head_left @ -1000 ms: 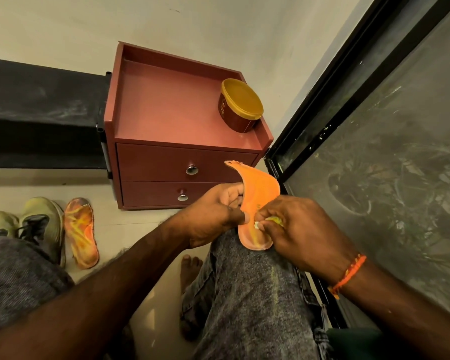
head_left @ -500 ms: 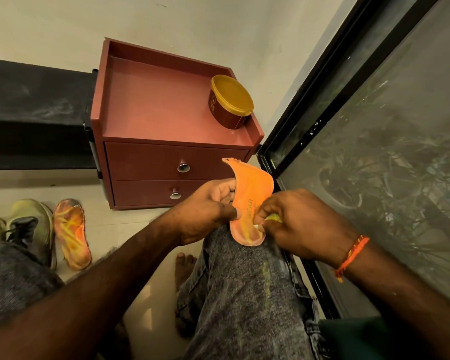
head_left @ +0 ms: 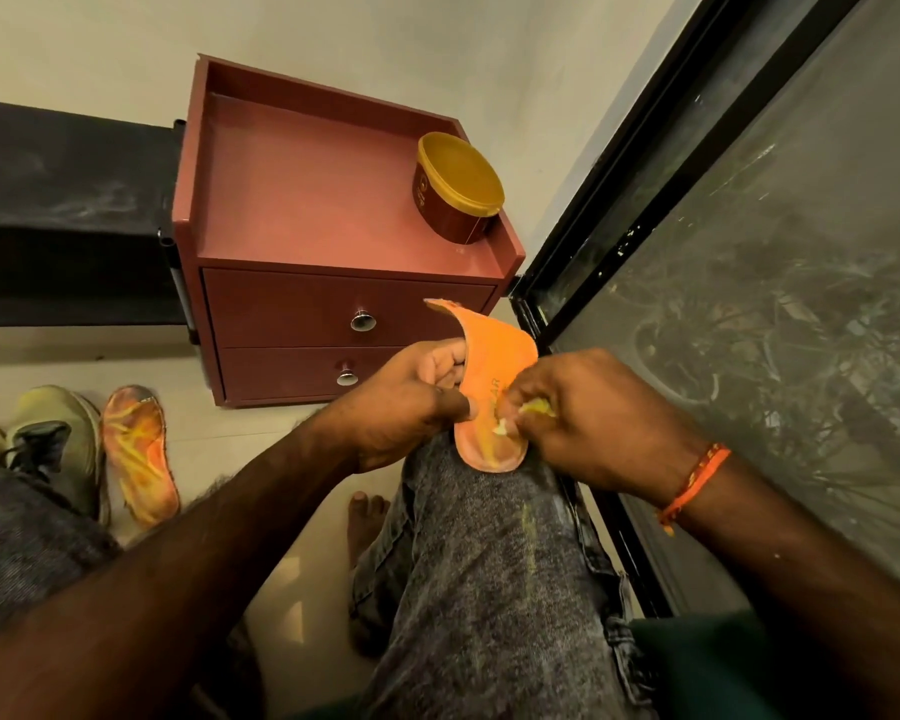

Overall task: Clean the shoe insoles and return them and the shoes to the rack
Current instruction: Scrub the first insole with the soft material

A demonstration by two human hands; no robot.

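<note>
We are mid-clean: left hand (head_left: 411, 402) fingers grip the insole (head_left: 494, 387), right hand (head_left: 588, 413) pinches a wipe (head_left: 533, 407); second insole (head_left: 139, 454) and shoes (head_left: 61, 444) wait unracked on the floor.

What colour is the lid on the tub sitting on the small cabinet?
Mustard yellow, on a dark red tub; the lid shows clearly in the head view.

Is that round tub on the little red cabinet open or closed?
Closed. The tub stands upright on the cabinet top with its yellow lid seated flat across the rim. What is inside cannot be told.
</note>
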